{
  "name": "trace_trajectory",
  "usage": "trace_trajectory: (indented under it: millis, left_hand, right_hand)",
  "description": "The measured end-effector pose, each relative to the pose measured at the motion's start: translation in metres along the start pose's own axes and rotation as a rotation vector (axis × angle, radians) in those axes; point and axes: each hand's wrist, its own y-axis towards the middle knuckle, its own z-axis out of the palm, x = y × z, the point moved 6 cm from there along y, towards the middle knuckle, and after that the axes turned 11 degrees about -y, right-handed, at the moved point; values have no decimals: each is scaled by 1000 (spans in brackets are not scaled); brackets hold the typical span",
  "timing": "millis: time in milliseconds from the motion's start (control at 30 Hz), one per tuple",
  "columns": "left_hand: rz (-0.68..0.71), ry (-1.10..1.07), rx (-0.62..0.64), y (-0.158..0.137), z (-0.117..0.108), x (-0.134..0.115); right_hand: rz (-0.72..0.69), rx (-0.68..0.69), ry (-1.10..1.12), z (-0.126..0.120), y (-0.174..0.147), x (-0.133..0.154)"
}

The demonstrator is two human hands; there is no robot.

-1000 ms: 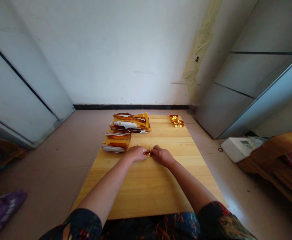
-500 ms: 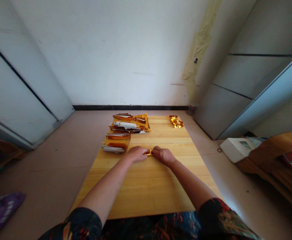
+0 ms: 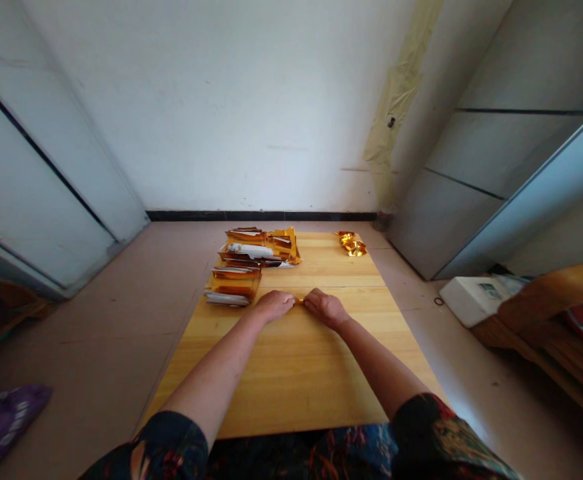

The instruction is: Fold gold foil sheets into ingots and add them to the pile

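Observation:
My left hand [image 3: 275,306] and my right hand [image 3: 325,309] are close together over the middle of the wooden table [image 3: 296,373]. Both are closed, each pinching an end of a small gold foil piece [image 3: 298,302]. Only a narrow strip of the foil shows between the fingers; my hands hide the rest. Left of my left hand lies a stack of gold-brown foil sheets with white paper edges [image 3: 234,283]. Behind it sits a larger pile of similar sheets [image 3: 258,248]. Folded shiny gold foil pieces [image 3: 352,244] rest near the table's far right corner.
A white wall [image 3: 251,107] stands beyond the table, with a grey cabinet [image 3: 476,167] at the right. A white box [image 3: 471,299] rests on wooden furniture [image 3: 546,313] to the right. On the floor at the lower left lies a purple bag [image 3: 6,427].
Less of the gold foil shows between my hands, and it looks narrower. Both hands have shifted only slightly; the stacks and folded pieces stay in place.

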Motion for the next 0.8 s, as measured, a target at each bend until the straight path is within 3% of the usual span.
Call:
trace_trajectory:
  millis: [167, 333, 433, 667, 800]
  left_hand:
    - [19, -134, -40, -2, 3, 3]
    - [-84, -705, -6, -8, 9, 15]
    - [-100, -909, -3, -8, 13, 20]
    - [-103, -1016, -46, -3, 18, 25]
    - [-99, -1032, -36, -4, 18, 23]
  right_hand:
    - [34, -73, 58, 5, 3, -4]
    - [15, -169, 186, 7, 11, -11]
    - [-13, -208, 248, 5, 13, -13]
    - [79, -290, 598, 5, 14, -27]
    - [215, -209, 839, 12, 14, -34]
